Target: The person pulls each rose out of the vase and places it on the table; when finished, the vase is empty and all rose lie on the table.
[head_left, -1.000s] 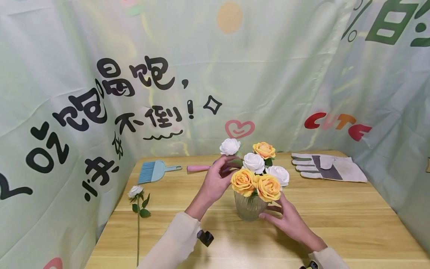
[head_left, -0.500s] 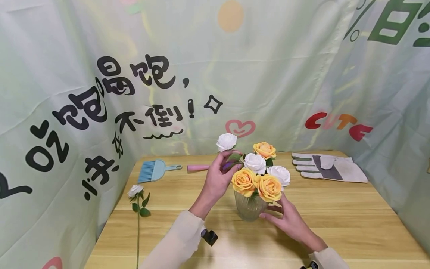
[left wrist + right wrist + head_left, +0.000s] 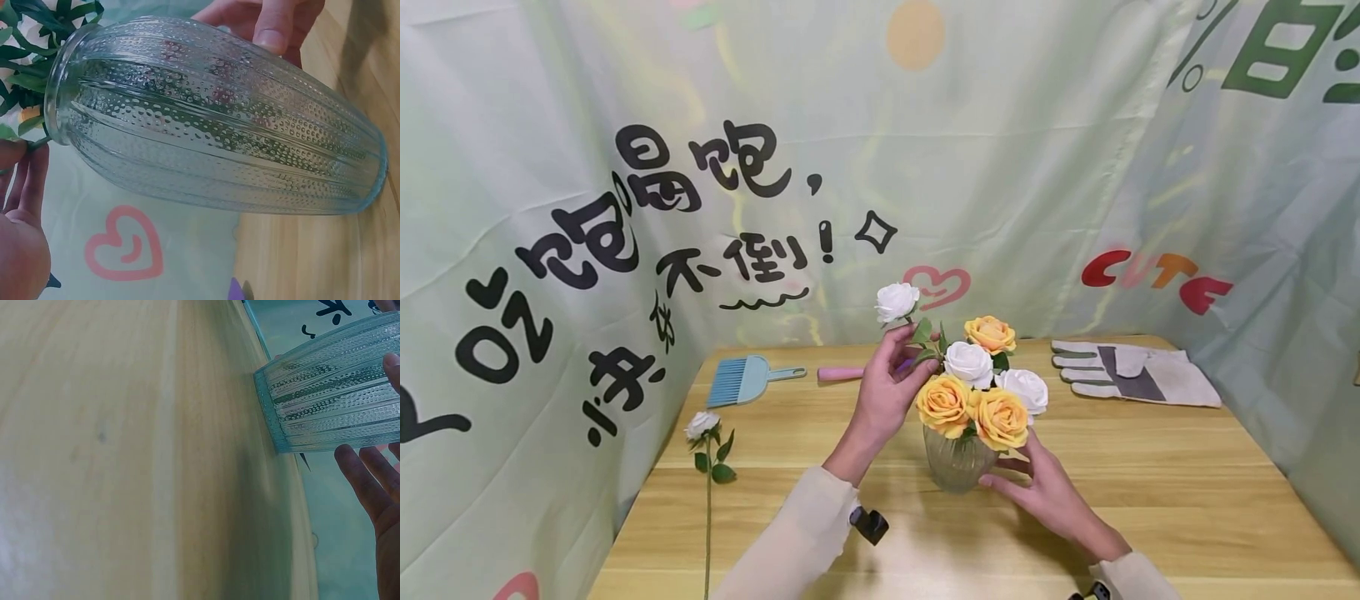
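Observation:
A ribbed, dimpled glass vase (image 3: pixel 958 467) stands upright on the wooden table, filled with white and orange-yellow roses (image 3: pixel 1000 419). My left hand (image 3: pixel 880 400) pinches the leafy stem of a white rose (image 3: pixel 897 302), whose bloom leans out to the left above the hand. In the left wrist view, a green stem runs from those fingertips to the vase's rim (image 3: pixel 59 87). My right hand (image 3: pixel 1052 492) holds the vase's right side; the right wrist view has its thumb (image 3: pixel 392 367) on the glass and fingers along the other side.
Another white rose (image 3: pixel 702 425) lies at the table's left. Behind it lies a blue brush (image 3: pixel 741 383). A pink-handled item (image 3: pixel 841 375) is partly hidden behind my left hand. A grey-white glove (image 3: pixel 1157 379) lies at the back right. Printed cloth (image 3: pixel 1000 183) surrounds the table.
My left hand has tilted the white rose up and to the left, away from the bunch, baring more of its leaves. The right hand and vase have stayed in place.

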Motion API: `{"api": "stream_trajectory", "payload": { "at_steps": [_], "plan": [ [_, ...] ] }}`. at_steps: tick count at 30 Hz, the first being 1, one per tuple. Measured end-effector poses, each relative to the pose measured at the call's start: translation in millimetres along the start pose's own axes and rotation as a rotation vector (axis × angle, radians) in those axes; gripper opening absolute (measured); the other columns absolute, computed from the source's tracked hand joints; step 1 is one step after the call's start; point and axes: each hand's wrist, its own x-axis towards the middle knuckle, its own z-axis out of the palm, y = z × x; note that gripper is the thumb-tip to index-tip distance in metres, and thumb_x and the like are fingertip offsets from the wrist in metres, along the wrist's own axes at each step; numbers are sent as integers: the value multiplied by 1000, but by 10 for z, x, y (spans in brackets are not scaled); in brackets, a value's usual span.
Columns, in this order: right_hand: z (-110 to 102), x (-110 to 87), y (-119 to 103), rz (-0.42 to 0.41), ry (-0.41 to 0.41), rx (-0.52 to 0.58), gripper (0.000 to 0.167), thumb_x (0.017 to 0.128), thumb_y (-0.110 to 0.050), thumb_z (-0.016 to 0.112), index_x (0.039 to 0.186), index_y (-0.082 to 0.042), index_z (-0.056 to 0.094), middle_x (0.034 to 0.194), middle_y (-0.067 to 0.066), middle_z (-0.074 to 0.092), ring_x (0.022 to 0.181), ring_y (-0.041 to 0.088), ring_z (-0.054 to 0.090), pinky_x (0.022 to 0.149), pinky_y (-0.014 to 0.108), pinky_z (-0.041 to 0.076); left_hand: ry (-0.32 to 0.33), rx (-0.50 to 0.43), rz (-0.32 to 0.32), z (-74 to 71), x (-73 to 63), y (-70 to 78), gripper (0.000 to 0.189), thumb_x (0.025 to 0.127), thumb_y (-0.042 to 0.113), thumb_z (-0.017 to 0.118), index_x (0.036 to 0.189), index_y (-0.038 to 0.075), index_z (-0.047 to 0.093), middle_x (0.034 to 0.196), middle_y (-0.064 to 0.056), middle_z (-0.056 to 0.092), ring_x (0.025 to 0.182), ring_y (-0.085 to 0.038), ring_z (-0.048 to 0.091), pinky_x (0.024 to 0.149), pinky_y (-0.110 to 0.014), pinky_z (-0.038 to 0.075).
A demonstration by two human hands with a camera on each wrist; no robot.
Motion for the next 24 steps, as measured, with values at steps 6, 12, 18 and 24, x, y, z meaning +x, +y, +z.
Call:
{"api": "stream_trajectory", "payload": {
  "at_steps": [6, 12, 18, 24],
  "plan": [
    [0, 2, -9, -2, -3, 0, 96, 90, -5, 89, 167, -5, 31, 164, 32, 44, 127, -14, 54, 98, 35, 68, -10, -81, 13, 10, 19, -9, 50, 103, -2, 70, 150, -1, 52, 144, -26, 67, 109, -14, 72, 94, -27, 67],
    [-1, 5, -6, -9, -4, 2, 98, 90, -5, 89, 168, -7, 31, 164, 32, 43, 128, -14, 54, 98, 35, 68, 18, -127, 8, 8, 49, 40, 50, 102, -6, 69, 148, -2, 48, 143, -27, 65, 103, -13, 71, 88, -38, 71],
    [-4, 1, -2, -2, -12, 4, 98, 90, -6, 89, 168, -4, 30, 164, 33, 43, 128, -15, 54, 98, 44, 68, 117, -158, 71, -75, 122, 164, 50, 101, -10, 69, 145, -5, 48, 142, -29, 65, 103, -12, 71, 93, -41, 70],
    [-5, -4, 1, 7, -14, 3, 98, 90, -6, 89, 168, -4, 30, 163, 33, 43, 128, -15, 54, 99, 42, 68, 186, -194, 157, -275, 236, 327, 52, 98, -14, 68, 145, -5, 48, 143, -29, 65, 102, -13, 73, 87, -37, 71]
  ]
}}
